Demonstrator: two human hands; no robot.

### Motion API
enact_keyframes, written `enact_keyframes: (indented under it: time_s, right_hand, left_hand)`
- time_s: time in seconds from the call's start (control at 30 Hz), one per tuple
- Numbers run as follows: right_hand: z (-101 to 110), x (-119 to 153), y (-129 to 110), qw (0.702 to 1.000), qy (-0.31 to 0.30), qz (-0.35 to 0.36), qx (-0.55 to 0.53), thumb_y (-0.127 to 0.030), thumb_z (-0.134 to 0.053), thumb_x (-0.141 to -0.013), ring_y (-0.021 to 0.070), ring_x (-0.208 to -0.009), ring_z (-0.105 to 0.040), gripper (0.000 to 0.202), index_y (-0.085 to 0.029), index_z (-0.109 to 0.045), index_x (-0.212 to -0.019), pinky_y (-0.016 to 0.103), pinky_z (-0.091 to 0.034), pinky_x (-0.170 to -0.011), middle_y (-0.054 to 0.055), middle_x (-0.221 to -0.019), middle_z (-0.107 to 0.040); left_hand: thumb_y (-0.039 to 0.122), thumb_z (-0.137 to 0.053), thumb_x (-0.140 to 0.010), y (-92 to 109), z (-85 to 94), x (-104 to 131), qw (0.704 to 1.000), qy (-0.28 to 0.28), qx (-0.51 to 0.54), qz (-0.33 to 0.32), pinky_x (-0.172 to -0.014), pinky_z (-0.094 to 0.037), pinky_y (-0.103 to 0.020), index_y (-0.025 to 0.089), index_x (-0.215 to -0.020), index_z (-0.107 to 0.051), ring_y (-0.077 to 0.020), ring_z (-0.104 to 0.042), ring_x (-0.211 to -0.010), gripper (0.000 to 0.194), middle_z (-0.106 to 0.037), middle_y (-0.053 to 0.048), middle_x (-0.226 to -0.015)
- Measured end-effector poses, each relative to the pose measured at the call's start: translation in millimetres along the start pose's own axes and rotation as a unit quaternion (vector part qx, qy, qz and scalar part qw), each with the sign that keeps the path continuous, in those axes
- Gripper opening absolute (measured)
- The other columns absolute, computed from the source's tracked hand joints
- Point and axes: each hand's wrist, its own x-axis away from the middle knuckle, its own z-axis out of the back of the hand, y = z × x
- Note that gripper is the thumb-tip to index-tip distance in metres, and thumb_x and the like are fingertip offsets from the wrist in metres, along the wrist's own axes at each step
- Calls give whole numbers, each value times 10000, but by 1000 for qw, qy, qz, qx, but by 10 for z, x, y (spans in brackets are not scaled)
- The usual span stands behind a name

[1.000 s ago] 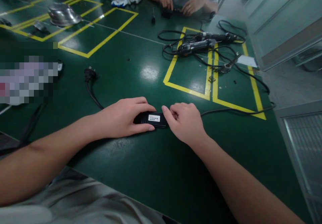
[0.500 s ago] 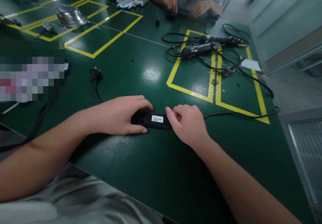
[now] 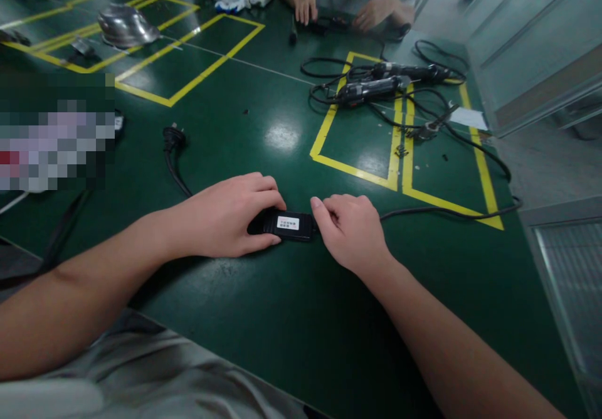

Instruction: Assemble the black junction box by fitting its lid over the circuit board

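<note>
A small black box [image 3: 303, 226] with a white label lies on the green table [image 3: 263, 306] between my hands. My left hand [image 3: 235, 215] grips its left end between thumb and fingers. At the right end, my right hand [image 3: 350, 228] is closed around the black cable [image 3: 423, 211], which runs off to the right; the part inside the fingers is hidden. Beyond my left wrist lies a black power plug [image 3: 174, 137] with its cord passing under my left hand.
Black electric screwdrivers [image 3: 371, 90] and looped cables lie at the right within yellow tape. A metal bowl-like part [image 3: 125, 27] is at the back left. Across the table, a person's hands [image 3: 376, 14] touch dark items. A blurred patch covers things at the left.
The box has shifted slightly left, and my left thumb and fingers have closed on its end. My right hand has barely moved. The other person's hand has moved a little left.
</note>
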Motion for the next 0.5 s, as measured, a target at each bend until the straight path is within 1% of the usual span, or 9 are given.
enact_keyframes:
  time_s: [0.1,0.5]
  right_hand:
    - [-1,5,1,1000,2,-1,-4,-442,-419,-1133,174,-637,-539,599,-222,-563,-595,374,-294,-722,35,-638,-638]
    - [20,-8,-7,1000,-13,-8,-4,-430,-436,-1125,170,-636,-520,578,-222,-545,-597,372,-288,-725,28,-634,-619]
  left_hand:
    - [374,-809,-937,12,-11,-9,1000,-18,2,6,-886,-553,-371,200,-1153,-739,-271,-701,-1032,286,-733,-80,-1123]
    - [425,-806,-954,-23,-21,-18,999,-31,0,19,-891,-540,-365,204,-1154,-756,-270,-703,-1027,303,-742,-76,-1121]
